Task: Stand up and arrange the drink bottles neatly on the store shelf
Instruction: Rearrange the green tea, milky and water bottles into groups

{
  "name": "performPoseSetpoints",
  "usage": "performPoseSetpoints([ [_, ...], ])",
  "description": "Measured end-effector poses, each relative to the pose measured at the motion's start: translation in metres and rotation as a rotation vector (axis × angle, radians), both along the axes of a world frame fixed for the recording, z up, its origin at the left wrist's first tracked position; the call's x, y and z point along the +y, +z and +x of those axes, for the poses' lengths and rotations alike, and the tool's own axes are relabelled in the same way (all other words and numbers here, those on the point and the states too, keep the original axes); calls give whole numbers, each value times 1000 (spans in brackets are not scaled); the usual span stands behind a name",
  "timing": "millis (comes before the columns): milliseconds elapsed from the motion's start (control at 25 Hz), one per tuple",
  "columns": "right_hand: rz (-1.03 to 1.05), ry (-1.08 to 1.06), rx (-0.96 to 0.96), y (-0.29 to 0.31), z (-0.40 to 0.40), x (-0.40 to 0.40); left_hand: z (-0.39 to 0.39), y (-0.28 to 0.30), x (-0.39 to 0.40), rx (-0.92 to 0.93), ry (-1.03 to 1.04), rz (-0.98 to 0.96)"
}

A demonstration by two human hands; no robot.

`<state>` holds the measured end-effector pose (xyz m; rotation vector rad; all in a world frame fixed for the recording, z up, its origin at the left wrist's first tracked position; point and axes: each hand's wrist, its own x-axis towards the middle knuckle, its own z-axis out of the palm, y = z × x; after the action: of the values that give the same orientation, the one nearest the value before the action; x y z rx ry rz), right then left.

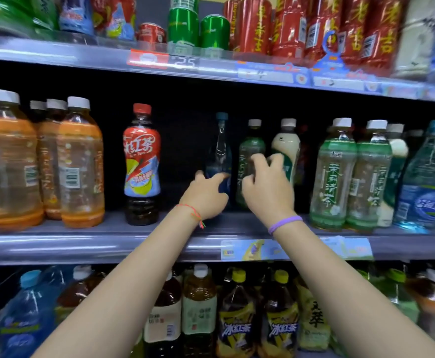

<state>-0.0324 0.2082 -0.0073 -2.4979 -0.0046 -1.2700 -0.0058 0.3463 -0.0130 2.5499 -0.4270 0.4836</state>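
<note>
Both bare forearms reach up to the grey middle shelf (82, 244). Left hand (206, 195) curls loosely at the slim clear blue-capped bottle (220, 156), grip uncertain; right hand (265, 184) clasps the green-labelled tea bottle (250, 151). Best slide each upright to the front edge, labels outward

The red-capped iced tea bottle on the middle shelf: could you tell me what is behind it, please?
Behind the iced tea bottle only dark shelf depth shows; the bottle itself hides whatever stands directly behind it.
</note>
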Motion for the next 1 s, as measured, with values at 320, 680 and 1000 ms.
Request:
performPoseSetpoints([
  [320,-194,-130,432,-2,1,-51,28,6,-21,198,-3,108],
  [680,-144,406,283,-20,2,-19,-7,0,-31,-176,21,-616],
  [1000,-17,315,-395,-1,-21,-71,12,-2,-56,-142,420,-297],
])
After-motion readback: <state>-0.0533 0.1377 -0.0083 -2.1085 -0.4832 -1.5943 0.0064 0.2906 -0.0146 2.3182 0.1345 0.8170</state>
